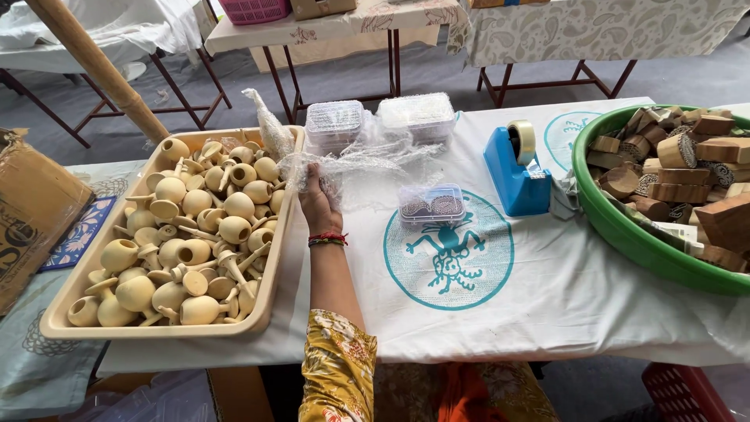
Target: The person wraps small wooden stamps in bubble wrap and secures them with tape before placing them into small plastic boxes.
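Head view: left hand (318,199) gripping bubble wrap (351,156) on tabletop (547,289), just right of tray (269,301) of wooden knobs (187,234); right hand unseen.

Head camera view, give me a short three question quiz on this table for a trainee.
1. True or false: the left hand touches the bubble wrap.
2. What fills the beige tray: A wooden blocks, B pale wooden knobs, C tape rolls?
3. What colour is the tape dispenser?

Key: 1 true; 2 B; 3 blue. The green basin, not the tray, holds the wooden blocks.
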